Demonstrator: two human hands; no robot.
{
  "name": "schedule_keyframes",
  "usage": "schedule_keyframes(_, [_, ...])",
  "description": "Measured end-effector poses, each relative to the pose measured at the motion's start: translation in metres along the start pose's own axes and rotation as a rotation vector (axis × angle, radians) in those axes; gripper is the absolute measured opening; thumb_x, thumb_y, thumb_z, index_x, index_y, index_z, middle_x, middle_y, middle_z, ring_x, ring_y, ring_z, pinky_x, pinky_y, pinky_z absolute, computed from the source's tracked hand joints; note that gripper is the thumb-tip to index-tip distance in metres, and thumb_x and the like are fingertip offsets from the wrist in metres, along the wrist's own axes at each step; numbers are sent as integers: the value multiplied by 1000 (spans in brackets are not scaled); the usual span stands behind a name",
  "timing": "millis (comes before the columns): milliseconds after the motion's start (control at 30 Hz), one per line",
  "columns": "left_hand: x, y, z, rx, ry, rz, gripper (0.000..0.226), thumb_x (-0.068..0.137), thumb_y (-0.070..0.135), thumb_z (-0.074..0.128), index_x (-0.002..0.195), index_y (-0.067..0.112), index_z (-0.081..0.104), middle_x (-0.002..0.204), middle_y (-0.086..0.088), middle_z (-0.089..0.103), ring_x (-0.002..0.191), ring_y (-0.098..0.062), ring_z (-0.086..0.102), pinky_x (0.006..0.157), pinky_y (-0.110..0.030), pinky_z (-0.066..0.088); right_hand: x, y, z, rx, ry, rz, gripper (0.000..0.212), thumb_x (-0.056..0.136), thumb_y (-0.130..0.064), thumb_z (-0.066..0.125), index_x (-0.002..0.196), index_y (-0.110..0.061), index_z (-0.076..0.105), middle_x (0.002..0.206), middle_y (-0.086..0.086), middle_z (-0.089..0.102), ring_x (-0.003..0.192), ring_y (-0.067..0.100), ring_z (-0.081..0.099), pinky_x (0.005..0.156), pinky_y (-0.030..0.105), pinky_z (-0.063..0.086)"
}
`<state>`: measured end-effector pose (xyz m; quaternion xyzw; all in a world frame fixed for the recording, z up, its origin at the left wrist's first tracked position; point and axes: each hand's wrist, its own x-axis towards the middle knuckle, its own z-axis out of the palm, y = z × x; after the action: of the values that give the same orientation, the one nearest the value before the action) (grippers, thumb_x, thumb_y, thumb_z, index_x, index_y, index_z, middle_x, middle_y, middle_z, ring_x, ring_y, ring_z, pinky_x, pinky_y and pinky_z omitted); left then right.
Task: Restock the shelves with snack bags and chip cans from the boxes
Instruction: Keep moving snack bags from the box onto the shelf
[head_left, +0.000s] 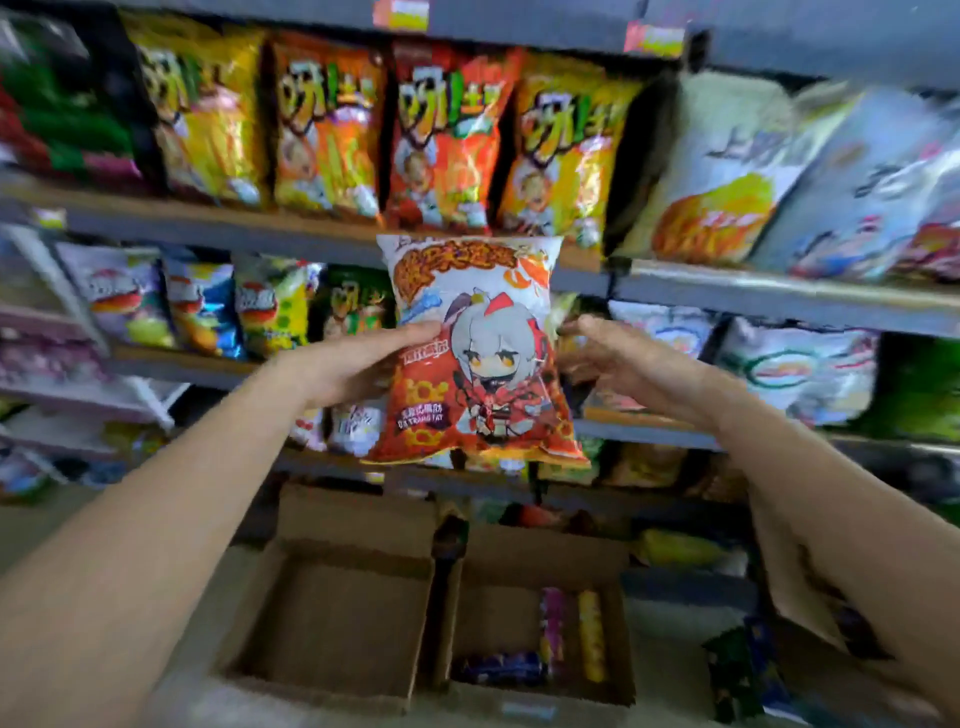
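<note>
While the head camera looked down over both forearms, I saw the left hand (358, 364) gripping the snack bag (475, 353) by its left edge, thumb over the front and the other fingers hidden behind, so the bag hung upright with its printed face toward me, ready to go onto a shelf facing outward. It was held up in front of the shelves (332, 234), its top edge level with the front lip of the board that carries the row of yellow and orange bags (332, 130); I judged it was headed for the row below, though the blur left the exact slot unclear. The right hand (618, 358) was beside the bag's right edge with its fingers loosely extended and nothing in it; I could not tell whether the fingertips touched the bag or the packets behind it, and I took it to be there to steady the bag or part the stock. Below, two cardboard boxes sat side by side on the floor: the left box (332, 623) showed only bare cardboard, while the right box (540, 691) held a few chip cans (592, 634), so restocking was far from finished.
</note>
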<state>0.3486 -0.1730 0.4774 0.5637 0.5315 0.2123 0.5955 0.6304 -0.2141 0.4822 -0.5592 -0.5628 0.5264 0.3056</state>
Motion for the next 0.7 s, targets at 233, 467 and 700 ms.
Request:
schedule_keyframes(233, [22,97,104,119,-226,183,100,14,69,83,103,29,64,98,11,72,92,-5,67,76,-22,52,-69,-2,-96,-195,148,-42,79,62,-61,66,129,-21,47,119,-1,59,99,15,60,80,33,50])
schedule_keyframes(467, [88,199,278,317,-203,454,53,68,39,79,114,28,55,119,6,63,107,-8,59,96,-22,44,-112,51,-267,-259,359,-132,111,38,-75,78,130,-25,42,125,-2,57,113,19,56,96,47,48])
schedule_keyframes(700, [141,281,441,505,75,915,69,66,33,82,122,12,48,117,1,55,107,-9,53,85,-14,39,-147,73,-437,-289,659,-353,105,47,-35,92,133,-15,35,121,2,61,114,19,57,96,44,49])
